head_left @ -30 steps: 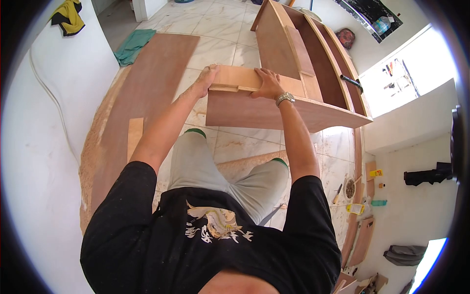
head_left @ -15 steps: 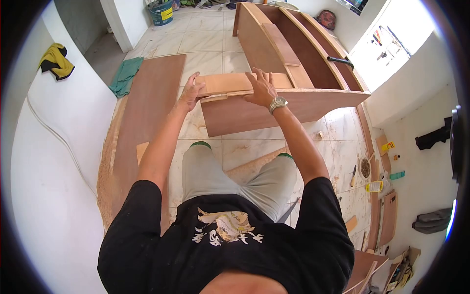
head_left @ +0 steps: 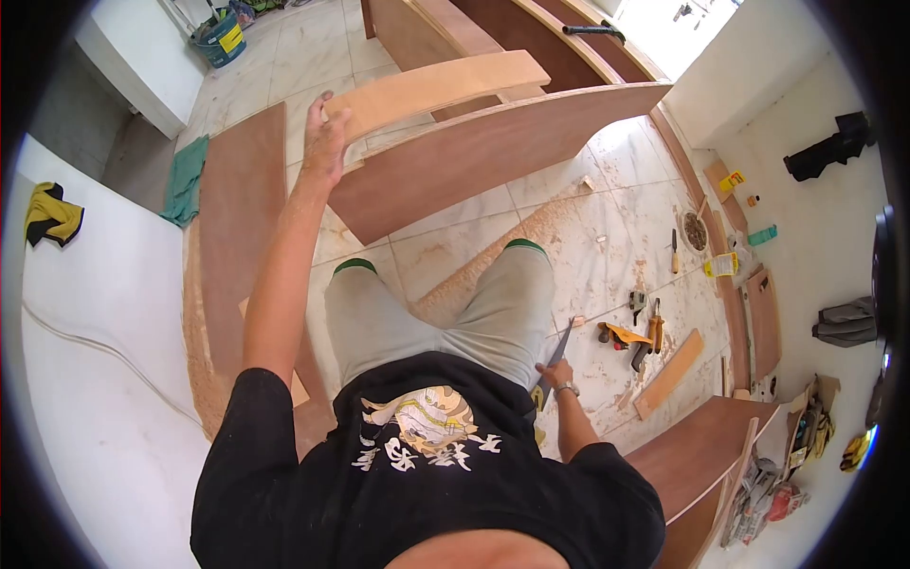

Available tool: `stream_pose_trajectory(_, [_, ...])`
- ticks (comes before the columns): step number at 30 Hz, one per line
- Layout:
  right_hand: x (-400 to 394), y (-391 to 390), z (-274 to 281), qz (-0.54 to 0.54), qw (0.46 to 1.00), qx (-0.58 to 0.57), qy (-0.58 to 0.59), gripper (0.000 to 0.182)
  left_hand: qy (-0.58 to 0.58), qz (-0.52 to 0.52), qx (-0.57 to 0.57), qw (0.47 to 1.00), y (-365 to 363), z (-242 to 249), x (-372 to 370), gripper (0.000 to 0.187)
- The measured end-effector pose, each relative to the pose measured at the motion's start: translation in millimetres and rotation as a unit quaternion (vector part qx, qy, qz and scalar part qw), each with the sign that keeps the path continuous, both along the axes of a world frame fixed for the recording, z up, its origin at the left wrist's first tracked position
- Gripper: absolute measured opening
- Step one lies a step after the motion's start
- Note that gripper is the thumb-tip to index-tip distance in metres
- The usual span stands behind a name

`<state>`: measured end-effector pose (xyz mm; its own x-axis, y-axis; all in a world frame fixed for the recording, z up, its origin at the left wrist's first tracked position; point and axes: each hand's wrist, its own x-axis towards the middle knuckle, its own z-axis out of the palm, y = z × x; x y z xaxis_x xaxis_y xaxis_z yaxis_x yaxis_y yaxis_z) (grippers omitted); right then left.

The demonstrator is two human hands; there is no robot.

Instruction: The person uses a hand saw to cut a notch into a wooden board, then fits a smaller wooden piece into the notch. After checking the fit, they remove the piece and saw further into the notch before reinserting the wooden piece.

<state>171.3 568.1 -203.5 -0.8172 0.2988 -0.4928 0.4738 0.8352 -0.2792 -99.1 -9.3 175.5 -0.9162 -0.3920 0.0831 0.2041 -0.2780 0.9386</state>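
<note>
My left hand (head_left: 326, 140) is closed around the near end of a light plywood strip (head_left: 431, 87), lifted at a tilt above the wooden cabinet frame (head_left: 502, 156). The strip's far end reaches over the frame's upright panel. Down beside my right thigh, my right hand (head_left: 555, 374) is closed on a handsaw (head_left: 563, 347) near its handle, which is partly hidden by my hand and shirt. The saw's blade points forward along the tiled floor.
A hand plane (head_left: 621, 334), a chisel (head_left: 656, 324) and an offcut (head_left: 669, 374) lie on the tiles to the right. A long plywood sheet (head_left: 242, 209) lies on the left. A black clamp (head_left: 592, 31) sits on the cabinet's far side.
My left hand has raised the plywood strip off the cabinet frame. My right hand has left the strip and come down to the handsaw. The view has turned rightward.
</note>
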Motion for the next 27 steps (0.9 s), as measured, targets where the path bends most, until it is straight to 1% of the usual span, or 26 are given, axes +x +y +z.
stream_pose_trajectory(2, [31.8,-10.0,-24.8,-0.086,0.996,0.017,-0.025,0.057,0.014,-0.020,-0.004,1.000,14.7,-22.4,-31.4,0.066])
stream_pose_trajectory(3, [47.1,-20.3,-27.3,-0.102,0.994,0.039,-0.018,0.061,0.007,-0.023,-0.029,0.999,17.9,-34.5,-46.5,0.067])
stream_pose_trajectory(4, [58.7,-24.8,-27.6,-0.115,0.991,0.061,-0.010,0.066,-0.002,-0.023,-0.055,0.998,17.7,-46.3,-60.0,0.067])
stream_pose_trajectory(5, [66.1,-20.6,-30.4,-0.121,0.992,0.021,-0.035,0.081,-0.012,-0.020,-0.082,0.996,13.3,-52.8,-68.5,0.068])
stream_pose_trajectory(8, [74.0,-27.0,-8.8,-0.115,0.988,0.048,-0.087,0.090,-0.147,-0.087,-0.181,0.969,-5.6,-25.9,-67.5,0.072])
stream_pose_trajectory(9, [81.6,-28.5,-11.2,-0.129,0.986,0.064,-0.079,0.089,-0.175,-0.099,-0.211,0.956,-9.0,-17.3,-61.9,0.073])
stream_pose_trajectory(11, [104.6,-32.6,-32.5,-0.162,0.981,0.091,-0.059,0.087,-0.228,-0.128,-0.274,0.925,-17.1,-2.6,-51.8,0.076])
stream_pose_trajectory(14, [116.9,-19.9,-71.7,-0.166,0.978,0.103,-0.072,0.083,-0.276,-0.188,-0.292,0.896,-26.8,-8.6,-45.6,0.072])
stream_pose_trajectory(17, [124.1,-26.0,-56.6,-0.139,0.985,0.078,-0.065,0.063,-0.222,-0.210,-0.147,0.941,-28.6,-37.6,-40.8,0.072])
stream_pose_trajectory(19, [133.2,19.6,-136.6,-0.088,0.991,0.104,-0.015,0.045,-0.209,-0.192,-0.140,0.949,-28.6,-40.4,-38.9,0.072])
stream_pose_trajectory(20, [129.4,26.0,-143.2,-0.063,0.991,0.119,0.009,0.038,-0.203,-0.183,-0.135,0.952,-27.2,-40.5,-36.9,0.071])
stream_pose_trajectory(21, [134.5,27.1,-150.7,-0.133,0.988,0.074,0.006,0.037,-0.203,-0.171,-0.126,0.956,-26.2,-41.4,-34.6,0.074])
stream_pose_trajectory(22, [131.0,12.4,-125.4,-0.205,0.978,0.034,0.006,0.037,-0.203,-0.159,-0.118,0.959,-24.5,-39.4,-30.7,0.076])
stream_pose_trajectory(23, [132.4,6.7,-123.4,-0.277,0.961,-0.011,0.006,0.036,-0.202,-0.148,-0.112,0.962,-23.1,-39.1,-30.5,0.078])
stream_pose_trajectory(24, [134.3,4.8,-120.0,-0.249,0.969,0.006,0.006,0.038,-0.208,-0.135,-0.103,0.963,-20.7,-39.6,-28.8,0.080])
stream_pose_trajectory(25, [137.1,10.1,-134.2,-0.222,0.975,0.021,0.008,0.040,-0.212,-0.121,-0.094,0.965,-22.1,-42.0,-29.4,0.082])
stream_pose_trajectory(27, [131.0,2.4,-107.6,-0.186,0.982,0.031,-0.010,0.043,-0.213,-0.098,-0.089,0.968,-23.7,-42.9,-30.5,0.086])
